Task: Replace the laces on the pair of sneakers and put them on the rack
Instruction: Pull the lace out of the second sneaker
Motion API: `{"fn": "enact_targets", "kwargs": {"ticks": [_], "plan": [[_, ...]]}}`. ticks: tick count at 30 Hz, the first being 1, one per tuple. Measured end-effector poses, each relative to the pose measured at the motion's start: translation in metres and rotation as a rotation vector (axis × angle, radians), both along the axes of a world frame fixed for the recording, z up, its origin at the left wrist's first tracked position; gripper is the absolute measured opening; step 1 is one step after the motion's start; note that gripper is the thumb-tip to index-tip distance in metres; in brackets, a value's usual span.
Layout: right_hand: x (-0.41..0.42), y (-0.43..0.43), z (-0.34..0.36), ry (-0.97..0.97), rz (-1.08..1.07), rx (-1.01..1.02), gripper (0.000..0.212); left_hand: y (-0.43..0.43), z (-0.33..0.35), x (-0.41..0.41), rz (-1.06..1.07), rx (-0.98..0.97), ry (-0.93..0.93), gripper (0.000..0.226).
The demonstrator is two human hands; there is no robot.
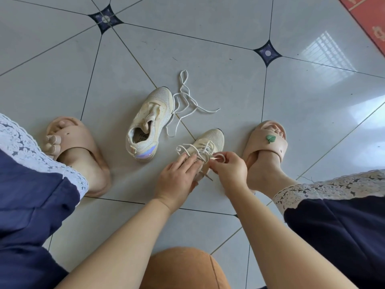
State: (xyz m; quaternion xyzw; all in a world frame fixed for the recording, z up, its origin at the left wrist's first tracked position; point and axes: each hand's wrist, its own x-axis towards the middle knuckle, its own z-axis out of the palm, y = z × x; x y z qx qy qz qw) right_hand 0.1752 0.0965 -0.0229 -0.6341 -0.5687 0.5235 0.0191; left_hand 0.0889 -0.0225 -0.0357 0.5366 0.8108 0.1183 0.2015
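Observation:
Two cream mesh sneakers lie on the tiled floor. The left sneaker [146,124] has no lace and its tongue is pulled open. A loose white lace [184,101] lies tangled beside its toe. The right sneaker [210,142] carries a cream lace [196,150] threaded loosely through its eyelets. My left hand [177,180] rests on this sneaker's heel side, fingers on the laces. My right hand [229,170] pinches a loop of the cream lace just right of the shoe.
My feet in pink slippers [77,153] [265,149] flank the sneakers. An orange cushion or stool [183,268] sits under me at the bottom. A red mat [368,19] lies at the far right corner. No rack is in view.

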Motion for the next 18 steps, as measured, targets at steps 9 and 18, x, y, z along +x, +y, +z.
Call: {"fn": "enact_targets", "kwargs": {"ticks": [9, 18], "plan": [[-0.013, 0.029, 0.001, -0.06, 0.101, 0.068, 0.02, 0.017, 0.001, -0.021, -0.06, -0.016, 0.045, 0.047], [0.002, 0.134, 0.052, 0.133, -0.286, 0.291, 0.02, 0.015, -0.004, -0.017, 0.02, -0.035, 0.153, 0.048]]}}
